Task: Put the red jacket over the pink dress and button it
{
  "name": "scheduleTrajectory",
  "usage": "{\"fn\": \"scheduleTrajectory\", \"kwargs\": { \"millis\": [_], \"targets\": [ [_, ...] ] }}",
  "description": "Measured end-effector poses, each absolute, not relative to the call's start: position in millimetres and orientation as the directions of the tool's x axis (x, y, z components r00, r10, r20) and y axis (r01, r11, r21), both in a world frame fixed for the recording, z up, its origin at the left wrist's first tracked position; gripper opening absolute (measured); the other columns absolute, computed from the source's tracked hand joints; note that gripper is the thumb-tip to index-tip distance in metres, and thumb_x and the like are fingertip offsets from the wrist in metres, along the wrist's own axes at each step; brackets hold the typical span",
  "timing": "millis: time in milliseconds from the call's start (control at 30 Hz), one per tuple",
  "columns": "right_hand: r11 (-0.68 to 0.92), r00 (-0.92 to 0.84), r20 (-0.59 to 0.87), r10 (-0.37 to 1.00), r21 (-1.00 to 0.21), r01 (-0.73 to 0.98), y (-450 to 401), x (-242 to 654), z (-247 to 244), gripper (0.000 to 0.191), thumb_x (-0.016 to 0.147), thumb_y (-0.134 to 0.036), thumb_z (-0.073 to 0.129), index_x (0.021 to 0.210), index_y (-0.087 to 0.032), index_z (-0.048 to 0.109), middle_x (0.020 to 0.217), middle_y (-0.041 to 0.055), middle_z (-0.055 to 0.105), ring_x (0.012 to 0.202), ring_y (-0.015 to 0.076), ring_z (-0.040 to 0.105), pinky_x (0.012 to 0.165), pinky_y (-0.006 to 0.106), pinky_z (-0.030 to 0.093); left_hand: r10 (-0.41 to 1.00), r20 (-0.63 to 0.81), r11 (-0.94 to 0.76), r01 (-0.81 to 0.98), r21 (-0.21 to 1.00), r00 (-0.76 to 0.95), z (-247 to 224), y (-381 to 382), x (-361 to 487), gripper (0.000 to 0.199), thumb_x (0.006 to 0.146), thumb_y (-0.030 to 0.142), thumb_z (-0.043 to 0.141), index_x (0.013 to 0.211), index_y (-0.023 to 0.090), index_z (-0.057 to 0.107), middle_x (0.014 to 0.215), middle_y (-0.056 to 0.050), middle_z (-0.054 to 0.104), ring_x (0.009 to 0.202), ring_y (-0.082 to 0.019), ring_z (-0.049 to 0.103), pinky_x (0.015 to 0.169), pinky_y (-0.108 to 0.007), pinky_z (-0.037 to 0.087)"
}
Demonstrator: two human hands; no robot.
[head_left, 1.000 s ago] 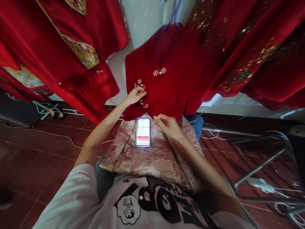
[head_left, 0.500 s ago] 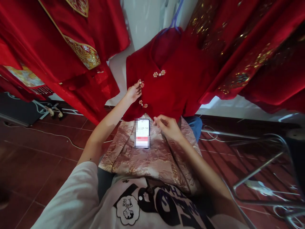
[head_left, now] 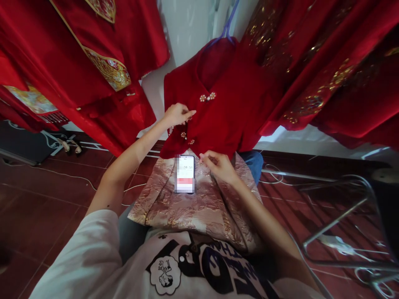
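Observation:
A red jacket (head_left: 230,112) with beaded flower clasps hangs in front of me, its lower part over my lap. My left hand (head_left: 179,114) is closed on the jacket's front edge at the left, by the middle clasp, which its fingers partly cover. Below it, the lower flower clasp (head_left: 183,135) shows on the turned cloth. My right hand (head_left: 220,167) is curled in a pinch just under the hem; whatever lies between thumb and finger is too small to make out. Left of it, a lit phone (head_left: 185,174) with a running timer rests on pink-gold brocade cloth (head_left: 193,211).
Red embroidered garments (head_left: 109,41) hang at the left, and sequined red garments (head_left: 324,79) at the right. A purple hanger (head_left: 229,29) holds the jacket. At the right stands a metal frame (head_left: 338,222); a white cable (head_left: 81,176) runs over the tiled floor.
My left hand has turned over and shifted slightly right, and the jacket's front edge beneath it has folded and bunched. My right hand has hardly moved. The phone's timer has advanced.

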State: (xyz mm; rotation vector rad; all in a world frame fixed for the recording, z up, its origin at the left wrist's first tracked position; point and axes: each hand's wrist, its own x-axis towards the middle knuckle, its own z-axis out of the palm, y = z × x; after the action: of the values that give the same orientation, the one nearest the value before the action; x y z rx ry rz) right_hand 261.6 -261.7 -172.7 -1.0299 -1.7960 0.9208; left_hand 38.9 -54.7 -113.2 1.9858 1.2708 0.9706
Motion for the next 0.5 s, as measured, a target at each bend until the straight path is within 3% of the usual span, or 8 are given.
{"fn": "scheduleTrajectory", "kwargs": {
  "millis": [100, 200, 333, 500],
  "targets": [
    [0.389, -0.309, 0.3, 0.902, -0.875, 0.288, -262.6, 262.1, -172.5, 0.076, 0.095, -0.09, 0.051, 0.079, -0.019, 0.072, 0.069, 0.0041, 0.067, 0.06, 0.0135, 0.053, 0.058, 0.025, 0.037, 0.841, 0.426, -0.539, 0.573, 0.618, 0.333, -79.1, -58.8, 56.1, 0.017, 0.087, 0.022, 0.087, 0.098, 0.019, 0.074, 0.095, -0.009, 0.069, 0.126, -0.036, 0.065, 0.113, -0.046, 0.051],
    [0.394, -0.318, 0.3, 0.9, -0.872, 0.292, -264.0, 262.6, -170.9, 0.076, 0.096, -0.09, 0.05, 0.079, -0.019, 0.072, 0.071, 0.0049, 0.069, 0.061, 0.014, 0.055, 0.058, 0.025, 0.038, 0.748, 0.479, -0.659, 0.604, 0.449, 0.46, -49.8, -59.7, 77.3, 0.022, 0.086, 0.021, 0.086, 0.105, 0.018, 0.076, 0.113, -0.012, 0.067, 0.136, -0.039, 0.055, 0.115, -0.045, 0.049],
    [0.397, -0.318, 0.298, 0.9, -0.862, 0.315, -264.9, 265.1, -168.5, 0.076, 0.096, -0.09, 0.049, 0.082, -0.019, 0.073, 0.071, 0.0043, 0.067, 0.06, 0.0138, 0.053, 0.058, 0.026, 0.037, 0.684, 0.445, -0.713, 0.657, 0.243, 0.578, -35.0, -53.6, 96.9, 0.025, 0.081, 0.024, 0.089, 0.102, 0.015, 0.078, 0.114, -0.014, 0.065, 0.142, -0.045, 0.046, 0.117, -0.051, 0.044],
    [0.404, -0.276, 0.318, 0.907, -0.842, 0.357, -264.1, 269.9, -165.1, 0.076, 0.098, -0.089, 0.047, 0.081, -0.019, 0.072, 0.067, 0.0026, 0.062, 0.06, 0.0136, 0.052, 0.059, 0.026, 0.036, 0.655, 0.282, -0.736, 0.676, 0.029, 0.701, -25.7, -50.2, 98.7, 0.025, 0.092, 0.037, 0.073, 0.111, 0.025, 0.083, 0.112, -0.012, 0.074, 0.129, -0.039, 0.061, 0.109, -0.05, 0.047]
  ]
}}
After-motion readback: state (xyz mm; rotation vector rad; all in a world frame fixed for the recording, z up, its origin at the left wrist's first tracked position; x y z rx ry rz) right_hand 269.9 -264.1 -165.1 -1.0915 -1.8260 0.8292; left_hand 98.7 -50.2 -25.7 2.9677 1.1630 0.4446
